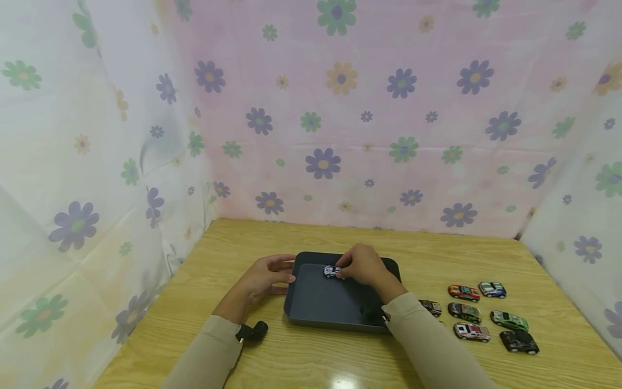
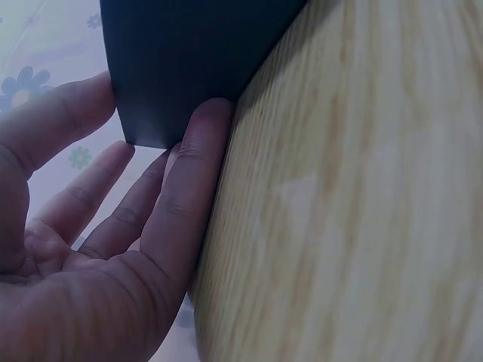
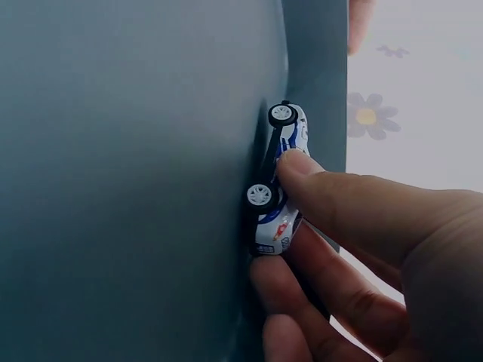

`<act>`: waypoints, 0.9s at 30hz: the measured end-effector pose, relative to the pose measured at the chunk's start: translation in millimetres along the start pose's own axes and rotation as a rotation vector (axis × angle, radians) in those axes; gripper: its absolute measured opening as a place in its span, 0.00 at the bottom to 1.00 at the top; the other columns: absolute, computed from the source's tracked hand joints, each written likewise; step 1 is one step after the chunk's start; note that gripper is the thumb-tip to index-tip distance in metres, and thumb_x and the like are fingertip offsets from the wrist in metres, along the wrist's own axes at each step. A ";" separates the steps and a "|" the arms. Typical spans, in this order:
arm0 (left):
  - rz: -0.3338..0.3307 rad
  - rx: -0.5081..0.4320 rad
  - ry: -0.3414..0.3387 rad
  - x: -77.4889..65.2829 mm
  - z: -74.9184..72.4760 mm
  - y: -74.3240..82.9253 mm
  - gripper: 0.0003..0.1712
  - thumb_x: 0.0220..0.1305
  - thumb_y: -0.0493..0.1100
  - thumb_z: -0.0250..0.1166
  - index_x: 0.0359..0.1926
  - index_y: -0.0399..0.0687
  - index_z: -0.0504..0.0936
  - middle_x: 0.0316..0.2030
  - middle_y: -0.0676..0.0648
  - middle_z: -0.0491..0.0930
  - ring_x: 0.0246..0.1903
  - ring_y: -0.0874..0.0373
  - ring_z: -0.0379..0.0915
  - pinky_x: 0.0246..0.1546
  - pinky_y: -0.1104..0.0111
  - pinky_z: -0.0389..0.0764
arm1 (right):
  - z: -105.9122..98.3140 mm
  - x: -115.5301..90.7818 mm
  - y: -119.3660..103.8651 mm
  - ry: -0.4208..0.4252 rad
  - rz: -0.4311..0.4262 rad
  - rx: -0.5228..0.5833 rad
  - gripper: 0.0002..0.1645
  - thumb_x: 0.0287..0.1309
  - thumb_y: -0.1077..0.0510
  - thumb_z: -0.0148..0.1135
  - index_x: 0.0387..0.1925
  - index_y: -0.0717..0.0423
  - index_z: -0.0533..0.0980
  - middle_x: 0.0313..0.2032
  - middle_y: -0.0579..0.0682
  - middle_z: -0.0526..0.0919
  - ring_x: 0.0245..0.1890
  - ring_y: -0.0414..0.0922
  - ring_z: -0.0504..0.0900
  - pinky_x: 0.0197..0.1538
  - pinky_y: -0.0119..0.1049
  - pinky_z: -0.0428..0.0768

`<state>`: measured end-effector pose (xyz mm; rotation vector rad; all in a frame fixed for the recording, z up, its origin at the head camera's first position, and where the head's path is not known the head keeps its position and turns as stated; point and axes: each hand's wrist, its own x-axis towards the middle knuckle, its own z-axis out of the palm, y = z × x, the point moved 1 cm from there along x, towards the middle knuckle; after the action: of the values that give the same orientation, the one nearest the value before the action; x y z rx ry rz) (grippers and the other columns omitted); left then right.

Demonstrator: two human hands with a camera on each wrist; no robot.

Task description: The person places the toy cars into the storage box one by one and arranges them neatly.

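Note:
A white toy car [image 1: 332, 271] with blue markings is pinched between the thumb and fingers of my right hand [image 1: 363, 265], over the far part of a dark grey tray [image 1: 320, 302]. Close up in the right wrist view, the toy car [image 3: 281, 181] shows two wheels right at the tray's floor, with the thumb on its side. My left hand [image 1: 264, 278] is at the tray's left side. In the left wrist view, its extended fingers [image 2: 189, 173] touch the outer wall of the tray [image 2: 189, 68], one of them low by the tabletop.
Right of the tray, several toy cars stand on the wooden table [image 1: 252, 237], among them a red one [image 1: 464, 293], a green one [image 1: 508, 320] and a black one [image 1: 519, 341]. My right sleeve partly covers a dark car [image 1: 430, 307]. Flowered cloth [image 1: 359, 183] hangs behind and at both sides.

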<state>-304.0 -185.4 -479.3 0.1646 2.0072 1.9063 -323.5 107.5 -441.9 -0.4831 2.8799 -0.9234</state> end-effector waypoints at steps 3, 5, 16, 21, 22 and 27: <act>-0.001 0.002 0.002 -0.2 0.5 0.4 0.40 0.63 0.36 0.74 0.75 0.51 0.71 0.71 0.37 0.71 0.61 0.45 0.79 0.52 0.50 0.87 | 1.9 0.3 -4.1 -0.005 0.007 -0.016 0.07 0.53 0.53 0.81 0.36 0.42 0.91 0.35 0.38 0.90 0.37 0.41 0.85 0.43 0.43 0.86; 0.000 0.000 0.001 0.4 0.5 0.3 0.40 0.64 0.36 0.74 0.75 0.50 0.71 0.71 0.37 0.72 0.61 0.46 0.78 0.52 0.50 0.87 | 3.0 1.0 -6.6 -0.008 0.014 -0.027 0.07 0.54 0.52 0.81 0.36 0.41 0.91 0.36 0.38 0.90 0.37 0.41 0.85 0.42 0.43 0.86; -0.003 0.002 -0.004 2.7 0.2 0.5 0.36 0.67 0.34 0.70 0.74 0.51 0.71 0.69 0.37 0.73 0.59 0.47 0.80 0.51 0.51 0.88 | 14.0 12.0 -21.4 -0.018 0.065 -0.111 0.06 0.52 0.49 0.81 0.34 0.35 0.91 0.36 0.36 0.89 0.32 0.40 0.82 0.34 0.40 0.82; -0.009 0.001 -0.007 3.6 0.4 0.0 0.36 0.67 0.35 0.70 0.74 0.51 0.71 0.69 0.37 0.74 0.58 0.47 0.81 0.51 0.52 0.88 | 22.6 16.1 -29.5 -0.016 0.078 -0.114 0.06 0.52 0.49 0.82 0.33 0.35 0.91 0.34 0.36 0.89 0.31 0.40 0.82 0.33 0.40 0.81; -0.009 0.001 -0.008 3.8 0.4 -0.2 0.37 0.67 0.35 0.70 0.74 0.51 0.71 0.69 0.37 0.73 0.58 0.47 0.81 0.51 0.51 0.88 | 23.9 16.7 -30.9 -0.015 0.078 -0.112 0.06 0.52 0.49 0.82 0.33 0.35 0.91 0.33 0.36 0.89 0.31 0.40 0.82 0.33 0.40 0.81; -0.007 -0.005 -0.005 3.8 -0.1 -1.1 0.37 0.67 0.35 0.71 0.74 0.51 0.71 0.70 0.37 0.73 0.58 0.48 0.81 0.51 0.51 0.88 | 29.4 20.4 -38.7 -0.005 0.093 -0.114 0.07 0.51 0.48 0.82 0.33 0.35 0.91 0.33 0.36 0.88 0.31 0.40 0.82 0.32 0.40 0.80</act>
<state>-307.3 -184.4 -481.1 0.1611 1.9972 1.9049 -327.3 54.9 -443.1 -0.3555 2.9335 -0.7474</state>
